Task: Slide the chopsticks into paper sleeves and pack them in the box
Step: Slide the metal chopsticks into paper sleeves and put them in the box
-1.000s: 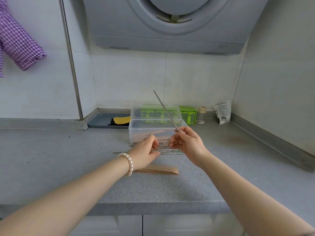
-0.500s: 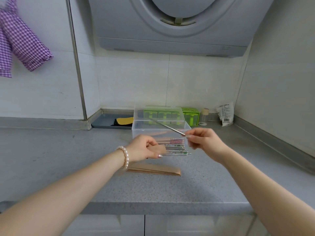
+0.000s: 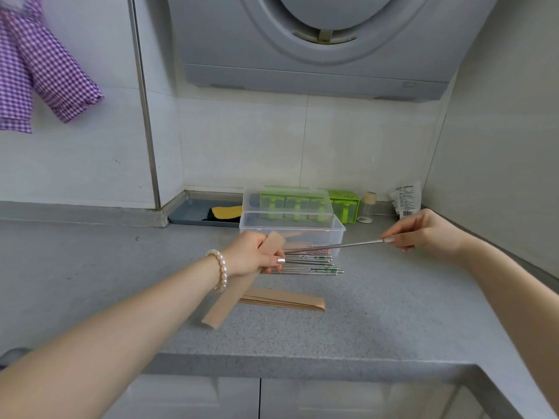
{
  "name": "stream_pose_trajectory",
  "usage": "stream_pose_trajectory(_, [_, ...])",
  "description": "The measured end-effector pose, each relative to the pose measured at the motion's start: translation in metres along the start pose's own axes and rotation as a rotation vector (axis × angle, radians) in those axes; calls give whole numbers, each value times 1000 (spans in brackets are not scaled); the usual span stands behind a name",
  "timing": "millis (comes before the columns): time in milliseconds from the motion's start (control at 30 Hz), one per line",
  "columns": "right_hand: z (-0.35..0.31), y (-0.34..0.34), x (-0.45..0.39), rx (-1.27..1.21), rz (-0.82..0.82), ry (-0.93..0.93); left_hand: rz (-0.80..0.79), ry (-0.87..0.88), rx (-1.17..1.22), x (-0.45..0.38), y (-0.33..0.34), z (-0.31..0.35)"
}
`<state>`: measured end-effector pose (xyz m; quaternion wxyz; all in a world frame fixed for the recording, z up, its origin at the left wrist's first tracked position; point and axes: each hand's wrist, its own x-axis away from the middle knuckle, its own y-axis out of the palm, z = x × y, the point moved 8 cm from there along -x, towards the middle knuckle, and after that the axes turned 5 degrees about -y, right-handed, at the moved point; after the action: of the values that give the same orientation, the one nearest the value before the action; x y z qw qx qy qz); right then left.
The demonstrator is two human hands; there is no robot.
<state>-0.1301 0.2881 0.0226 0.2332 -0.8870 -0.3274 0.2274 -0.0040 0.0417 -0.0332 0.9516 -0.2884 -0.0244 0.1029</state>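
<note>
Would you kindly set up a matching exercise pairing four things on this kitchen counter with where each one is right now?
Things:
1. paper sleeve
2. metal chopstick
3. stack of paper sleeves
4. clear plastic box

Places:
A. lying flat on the counter, near the front
B. gripped in the left hand
C. standing behind the loose chopsticks
D. pinched at one end by the right hand

Pairs: 1-B, 2-D, 3-A, 4-C
</note>
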Motion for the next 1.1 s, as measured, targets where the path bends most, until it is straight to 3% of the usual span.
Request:
stream_pose_trajectory(300, [-21, 10, -3, 42, 63, -132, -56, -70, 61, -1, 9, -8])
stream_pose_trajectory(533, [-21, 2, 0, -34, 80, -109, -154, -111, 208, 5, 18, -11])
stream_pose_trajectory(633, [-23, 12, 2, -16, -3, -105, -175, -102, 119, 6, 22, -9])
stream_pose_trajectory(967, [-18, 19, -1, 60, -36, -117, -240, -69, 48, 6, 31, -6])
stream_pose_trajectory(1100, [-17, 21, -2, 92, -116, -87, -356, -68, -144, 13, 41, -5])
